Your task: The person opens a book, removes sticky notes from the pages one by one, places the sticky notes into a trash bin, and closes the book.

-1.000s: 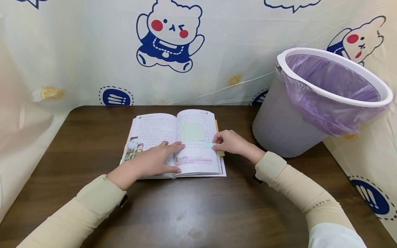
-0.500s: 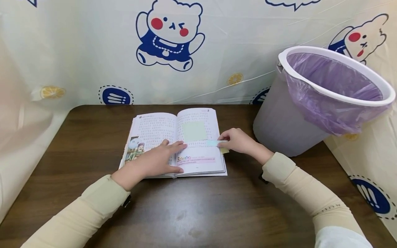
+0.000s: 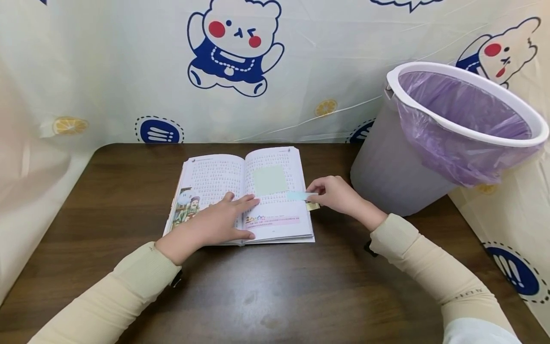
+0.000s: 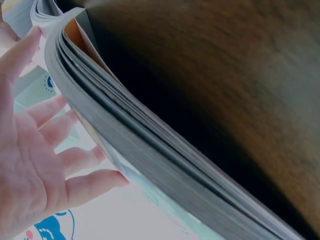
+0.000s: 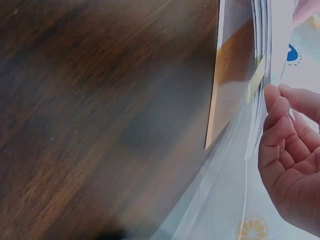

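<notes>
An open book (image 3: 275, 232) lies on the table, printed pages facing up. Across its lower middle rests my left hand (image 3: 219, 220), fingers spread over the gutter and the right page. The left wrist view shows this left hand (image 4: 37, 160) beside the book's thick page edges (image 4: 135, 135). My right hand (image 3: 337, 195) pinches the outer end of a pale blue sticky strip (image 3: 295, 196), which overlaps the right page's outer edge. Thumb and fingertip of the right hand (image 5: 295, 155) meet in the right wrist view. Above the strip, a pale green sticky note (image 3: 269, 179) covers some text.
A yellow tab (image 3: 313, 206) sticks out from the book's right side, just below the strip. At the right stands a grey trash bin (image 3: 382, 157) with a purple liner (image 3: 455, 157). A patterned curtain (image 3: 129, 57) hangs behind the brown table (image 3: 240, 296).
My right hand has shifted rightward past the page edge, drawing the blue strip outward with it. The left hand stays spread on the book.
</notes>
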Demonstrator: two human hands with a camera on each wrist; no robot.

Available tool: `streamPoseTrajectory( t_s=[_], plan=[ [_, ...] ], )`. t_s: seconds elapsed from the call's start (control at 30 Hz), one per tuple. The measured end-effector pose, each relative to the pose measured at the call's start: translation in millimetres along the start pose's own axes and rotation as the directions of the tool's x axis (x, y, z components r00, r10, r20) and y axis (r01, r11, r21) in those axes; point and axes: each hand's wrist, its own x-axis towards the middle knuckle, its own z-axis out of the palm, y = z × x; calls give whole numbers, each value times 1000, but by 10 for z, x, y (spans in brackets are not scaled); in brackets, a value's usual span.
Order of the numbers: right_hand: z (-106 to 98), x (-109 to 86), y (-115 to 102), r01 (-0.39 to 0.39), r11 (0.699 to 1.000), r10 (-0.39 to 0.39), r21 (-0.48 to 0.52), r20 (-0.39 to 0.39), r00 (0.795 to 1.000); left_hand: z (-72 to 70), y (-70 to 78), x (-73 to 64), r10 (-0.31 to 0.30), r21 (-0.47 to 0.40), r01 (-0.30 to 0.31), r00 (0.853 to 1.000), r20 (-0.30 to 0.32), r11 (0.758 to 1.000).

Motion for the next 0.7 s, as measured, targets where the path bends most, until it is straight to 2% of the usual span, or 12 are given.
streamPoseTrajectory(
  t_s=[0.43, 0.7],
  plan=[
    [-25, -61, 3, 19, 999, -17, 47, -41, 999, 11, -5, 16, 4, 7, -4, 1000, -4, 1000],
    [-11, -71, 18, 16, 998, -14, 61, -36, 999, 18, -11, 19, 1, -1, -1, 1000, 0, 1000]
  ],
)
